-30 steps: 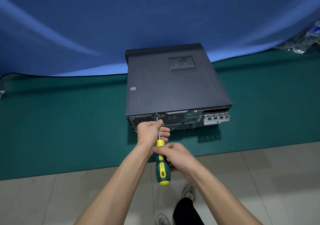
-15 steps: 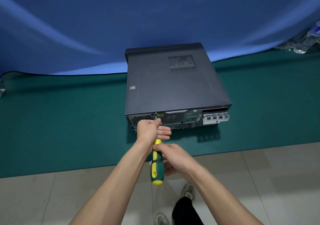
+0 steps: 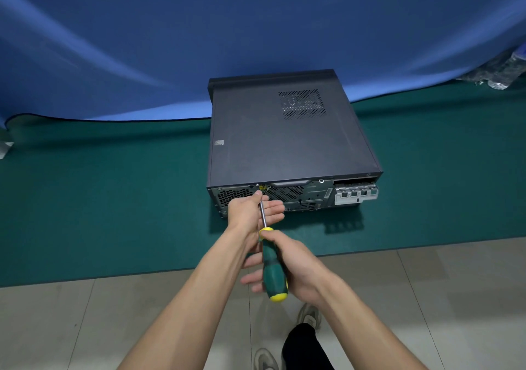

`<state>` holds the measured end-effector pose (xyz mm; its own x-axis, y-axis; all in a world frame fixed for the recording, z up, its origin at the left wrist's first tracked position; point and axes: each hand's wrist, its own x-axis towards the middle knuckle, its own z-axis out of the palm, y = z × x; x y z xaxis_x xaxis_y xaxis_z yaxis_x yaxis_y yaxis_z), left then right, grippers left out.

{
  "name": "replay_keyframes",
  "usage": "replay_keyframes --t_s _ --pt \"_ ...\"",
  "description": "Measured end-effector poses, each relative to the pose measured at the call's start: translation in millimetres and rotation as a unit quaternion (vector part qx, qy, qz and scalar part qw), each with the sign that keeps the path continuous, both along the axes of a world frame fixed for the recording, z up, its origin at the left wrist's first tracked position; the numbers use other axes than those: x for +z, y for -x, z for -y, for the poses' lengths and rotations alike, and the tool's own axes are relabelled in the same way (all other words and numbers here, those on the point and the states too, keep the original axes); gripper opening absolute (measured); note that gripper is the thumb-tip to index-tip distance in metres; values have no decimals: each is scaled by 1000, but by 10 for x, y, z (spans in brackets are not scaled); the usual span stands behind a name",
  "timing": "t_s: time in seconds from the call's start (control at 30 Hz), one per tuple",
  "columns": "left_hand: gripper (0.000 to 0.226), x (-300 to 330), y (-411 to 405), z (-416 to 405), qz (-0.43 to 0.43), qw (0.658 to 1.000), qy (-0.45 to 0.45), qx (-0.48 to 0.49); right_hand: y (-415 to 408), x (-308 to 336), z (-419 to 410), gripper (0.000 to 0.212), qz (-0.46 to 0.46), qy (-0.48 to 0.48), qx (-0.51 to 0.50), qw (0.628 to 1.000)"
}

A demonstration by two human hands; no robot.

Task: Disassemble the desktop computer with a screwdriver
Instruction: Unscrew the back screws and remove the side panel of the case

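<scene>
A black desktop computer (image 3: 287, 139) lies flat on a green mat (image 3: 113, 199), its rear panel facing me. The tip of a green and yellow screwdriver (image 3: 272, 267) meets the top edge of the rear panel near its left end. My right hand (image 3: 299, 270) grips the handle. My left hand (image 3: 253, 210) sits at the metal shaft just below the tip, thumb side against the shaft, its fingers extended to the right under it. The screw itself is hidden by the tip and my fingers.
A blue cloth (image 3: 227, 28) hangs behind the computer and drapes onto the mat. Crumpled clear plastic (image 3: 498, 73) lies at the far right. Grey floor tiles (image 3: 85, 327) run along the near side, where my shoes (image 3: 308, 317) show.
My left hand has loosened from a closed grip on the shaft to extended fingers. The screwdriver handle has rotated in my right hand and now shows mostly green.
</scene>
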<state>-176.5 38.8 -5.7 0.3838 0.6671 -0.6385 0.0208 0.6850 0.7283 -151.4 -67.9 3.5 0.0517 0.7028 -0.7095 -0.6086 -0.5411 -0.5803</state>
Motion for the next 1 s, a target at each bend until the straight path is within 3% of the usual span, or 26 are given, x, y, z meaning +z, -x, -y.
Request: replay_keyframes --t_s 0.1,0.2,0.4,0.6,0.73,1.0 --pt "33 -5 18 -7 24 999 33 2 1 -19 -1 24 49 -16 -21 998" --pt "22 -13 58 -7 -3 1000 9 -21 16 -66 14 18 111 3 -36 993" --pt "29 -3 15 2 9 1000 4 -14 -2 -38 8 24 59 9 -38 997" --pt "11 22 -60 -98 18 998 22 48 -2 -68 18 21 188 28 -60 980" --pt "10 -29 -136 -102 -34 996 -12 84 -78 -72 25 22 236 52 -59 969" --pt "18 -13 -164 -98 -7 990 -1 138 -352 -47 90 14 372 86 42 923"
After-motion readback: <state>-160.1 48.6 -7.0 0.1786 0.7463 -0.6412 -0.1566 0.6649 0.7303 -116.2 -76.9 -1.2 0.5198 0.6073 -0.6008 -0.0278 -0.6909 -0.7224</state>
